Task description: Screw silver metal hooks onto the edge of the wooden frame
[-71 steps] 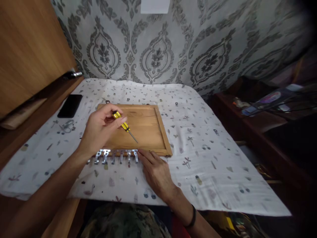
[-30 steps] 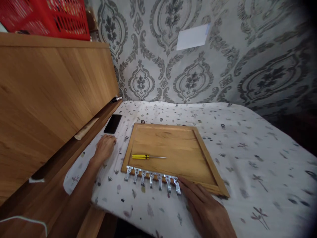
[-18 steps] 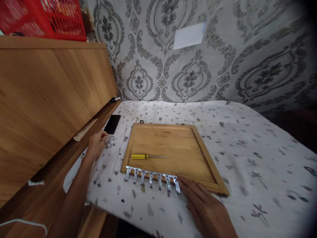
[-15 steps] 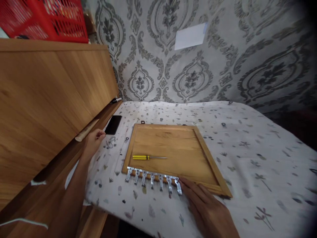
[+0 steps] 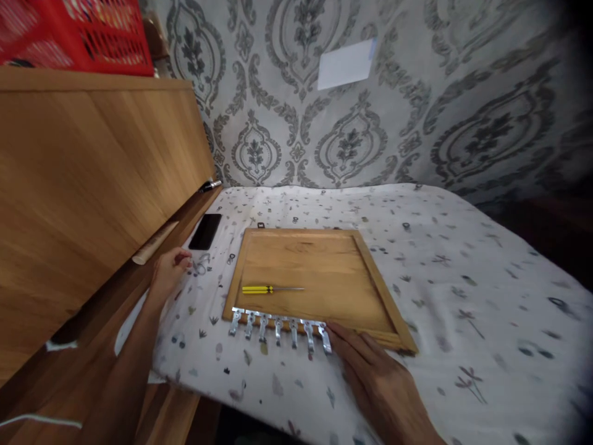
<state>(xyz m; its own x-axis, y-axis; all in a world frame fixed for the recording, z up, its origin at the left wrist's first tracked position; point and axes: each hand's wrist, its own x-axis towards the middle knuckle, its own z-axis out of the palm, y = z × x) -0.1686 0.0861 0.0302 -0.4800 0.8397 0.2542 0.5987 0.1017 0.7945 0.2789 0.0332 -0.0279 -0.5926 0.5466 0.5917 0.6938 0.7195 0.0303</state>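
Observation:
A metal hook rail (image 5: 278, 324) with several silver hooks lies along the near edge of a wooden framed board (image 5: 296, 259). My right hand (image 5: 375, 364) rests at the board's near edge, fingers stretched out, fingertips touching the rail's right end. On the board, above the rail, lies a screwdriver (image 5: 257, 289) with a yellow and black handle, its shaft pointing right. My left hand (image 5: 170, 272) is off to the left, below a black phone (image 5: 205, 232) and apart from it. Its thumb and fingers are pinched together; whatever is between them is too small to make out.
A patterned white cloth (image 5: 454, 272) covers the surface under the board. Along the left stands a wooden panel (image 5: 102, 161) with a red basket (image 5: 106, 37) on top. At its foot lie a pale wooden stick (image 5: 154, 244) and a dark tool with a metal tip (image 5: 210, 185).
My left hand has drawn back slightly from the phone's lower corner, fingers still pinched. My right hand stays at the rail's end. The whole view has shifted a little.

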